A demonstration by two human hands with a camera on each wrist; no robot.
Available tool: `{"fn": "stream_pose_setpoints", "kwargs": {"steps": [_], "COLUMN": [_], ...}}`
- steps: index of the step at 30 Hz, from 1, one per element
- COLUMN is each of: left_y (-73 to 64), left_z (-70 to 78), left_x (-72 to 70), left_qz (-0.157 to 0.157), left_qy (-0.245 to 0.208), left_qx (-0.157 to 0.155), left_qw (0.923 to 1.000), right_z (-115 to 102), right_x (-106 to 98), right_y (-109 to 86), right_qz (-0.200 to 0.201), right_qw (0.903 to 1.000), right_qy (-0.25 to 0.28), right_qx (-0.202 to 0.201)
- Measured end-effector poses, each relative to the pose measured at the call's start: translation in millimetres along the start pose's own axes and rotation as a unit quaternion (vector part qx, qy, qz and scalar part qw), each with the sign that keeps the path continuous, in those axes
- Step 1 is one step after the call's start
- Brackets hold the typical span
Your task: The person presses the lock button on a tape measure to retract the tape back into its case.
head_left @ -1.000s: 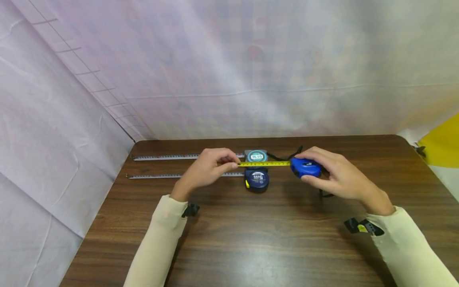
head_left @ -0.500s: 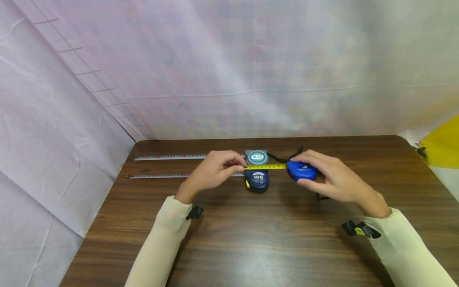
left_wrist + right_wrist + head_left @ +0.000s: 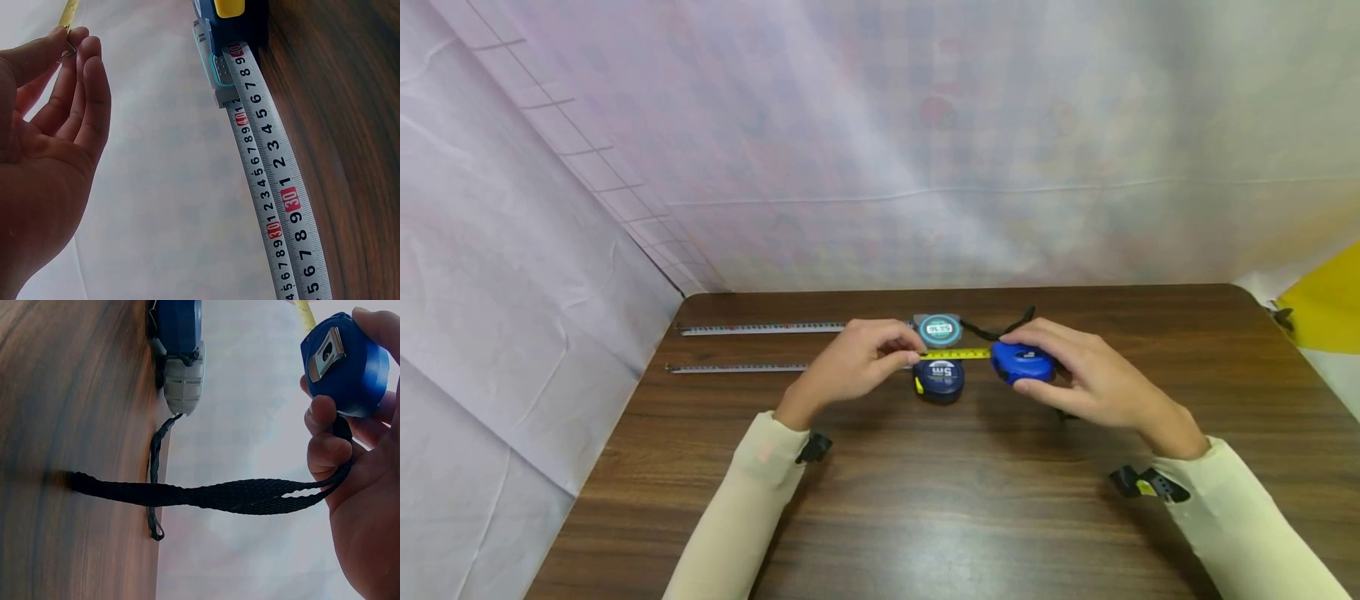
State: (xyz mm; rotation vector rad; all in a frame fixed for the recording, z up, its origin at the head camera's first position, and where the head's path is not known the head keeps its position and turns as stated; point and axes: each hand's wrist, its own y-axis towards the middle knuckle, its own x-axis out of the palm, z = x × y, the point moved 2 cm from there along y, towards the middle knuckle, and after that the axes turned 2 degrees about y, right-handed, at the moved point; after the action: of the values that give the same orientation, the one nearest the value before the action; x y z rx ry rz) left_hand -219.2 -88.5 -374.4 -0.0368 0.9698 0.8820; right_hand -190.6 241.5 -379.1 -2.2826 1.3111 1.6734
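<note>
My right hand (image 3: pixel 1086 375) grips a bright blue tape measure (image 3: pixel 1022 362) by its case, thumb on the near side. From the case a short length of yellow blade (image 3: pixel 958 354) runs left to my left hand (image 3: pixel 857 362), which pinches its end between thumb and fingertip, as the left wrist view shows. The right wrist view shows a metal belt clip (image 3: pixel 328 355) on the blue case and a black strap (image 3: pixel 231 495) hanging from it. Beneath the yellow blade lie a teal and grey tape measure (image 3: pixel 938 330) and a dark blue one (image 3: pixel 940 381).
Both lying tape measures have white blades drawn out leftward, the far blade (image 3: pixel 760 329) parallel to the near blade (image 3: pixel 737 367). A black cord (image 3: pixel 1000 332) trails right from the teal one. The brown wooden table (image 3: pixel 880 500) ends at a pale curtain (image 3: pixel 925 167) behind.
The yellow blade between my hands has grown shorter. My left hand has moved right and slightly nearer, my right hand a little left with the blue tape measure. The other tape measures stay put.
</note>
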Motion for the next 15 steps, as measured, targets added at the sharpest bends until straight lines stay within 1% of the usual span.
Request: {"fn": "stream_pose_setpoints", "kwargs": {"steps": [7, 15], "left_y": [0.1, 0.3], "left_z": [2.0, 3.8], "left_x": [2.3, 4.4], "left_qz": [0.005, -0.001], "left_qy": [-0.004, -0.014], "left_qx": [0.005, 0.005], "left_qw": [1.0, 0.9999], "right_z": [-1.7, -5.8], "right_x": [2.5, 5.1], "right_y": [0.9, 3.2], "right_qz": [0.0, 0.0], "right_qw": [1.0, 0.9997], "right_qy": [0.003, 0.011], "right_qx": [-0.006, -0.021]}}
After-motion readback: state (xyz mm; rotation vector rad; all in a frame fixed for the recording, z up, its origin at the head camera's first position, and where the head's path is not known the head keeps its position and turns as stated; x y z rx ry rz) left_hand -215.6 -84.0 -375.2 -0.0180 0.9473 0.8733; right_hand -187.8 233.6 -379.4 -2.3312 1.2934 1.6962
